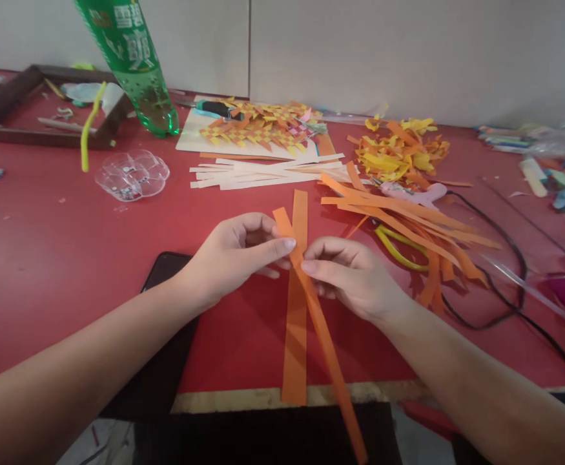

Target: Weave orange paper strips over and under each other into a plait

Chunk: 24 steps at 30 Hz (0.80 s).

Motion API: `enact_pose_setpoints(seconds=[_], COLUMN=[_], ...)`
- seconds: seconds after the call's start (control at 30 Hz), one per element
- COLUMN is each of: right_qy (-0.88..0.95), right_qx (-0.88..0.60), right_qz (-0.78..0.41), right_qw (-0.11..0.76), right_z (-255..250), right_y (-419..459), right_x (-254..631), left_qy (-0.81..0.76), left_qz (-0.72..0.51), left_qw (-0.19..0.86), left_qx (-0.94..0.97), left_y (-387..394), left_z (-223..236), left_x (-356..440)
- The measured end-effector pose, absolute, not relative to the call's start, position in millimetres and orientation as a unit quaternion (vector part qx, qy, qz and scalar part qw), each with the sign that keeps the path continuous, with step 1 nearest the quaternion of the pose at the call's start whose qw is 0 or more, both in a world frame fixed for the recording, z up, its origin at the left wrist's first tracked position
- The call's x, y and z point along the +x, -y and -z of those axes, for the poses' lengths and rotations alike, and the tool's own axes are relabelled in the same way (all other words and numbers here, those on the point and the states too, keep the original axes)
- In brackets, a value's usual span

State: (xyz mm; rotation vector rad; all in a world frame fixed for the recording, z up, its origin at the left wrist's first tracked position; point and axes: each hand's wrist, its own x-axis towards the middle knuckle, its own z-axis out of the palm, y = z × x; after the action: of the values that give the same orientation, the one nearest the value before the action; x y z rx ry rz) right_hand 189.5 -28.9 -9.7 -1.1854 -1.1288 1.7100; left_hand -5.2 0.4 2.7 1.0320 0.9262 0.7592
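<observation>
Your slanting orange strip (329,342), long and thin, is pinched in your left fingers (286,245) and right fingers (314,267), its short end above them, its long end below; the wider flat orange strip (296,336) passes straight behind them.

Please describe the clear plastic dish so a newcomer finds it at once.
Find the green bottle on the red table. Nearer the viewer, left of its base, sits the dish. Unlike the nearby yellow stick, it is colourless and flower-shaped.

The green bottle label (123,39) reads "雪碧" and "爽".
</observation>
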Motion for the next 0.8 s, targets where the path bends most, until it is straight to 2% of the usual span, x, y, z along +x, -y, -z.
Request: enact_pose_setpoints(seconds=[0.23, 0.47, 0.63, 0.8], right_qy=[0.449, 0.462, 0.483, 0.485], right_qx=[-0.462, -0.456, -0.465, -0.450], right_qz=[-0.663, -0.641, -0.613, -0.612], right_qw=[0.381, 0.409, 0.418, 0.434], right_z=[8.7, 9.8, 11.0, 9.0], right_y=[28.3, 27.2, 27.4, 27.2], right_x=[190.2, 188.7, 189.6, 187.9], left_qy=[-0.420, -0.414, -0.418, -0.414], left_qz=[-0.382, -0.308, -0.322, -0.263], left_qw=[0.715, 0.742, 0.725, 0.715], left_qx=[0.408, 0.428, 0.443, 0.498], left_y=[-0.5, 1.9, 1.3, 2.4], left_z=[-3.9, -7.4, -8.0, -9.5], left_x=[-6.4, -4.4, -4.7, -2.9])
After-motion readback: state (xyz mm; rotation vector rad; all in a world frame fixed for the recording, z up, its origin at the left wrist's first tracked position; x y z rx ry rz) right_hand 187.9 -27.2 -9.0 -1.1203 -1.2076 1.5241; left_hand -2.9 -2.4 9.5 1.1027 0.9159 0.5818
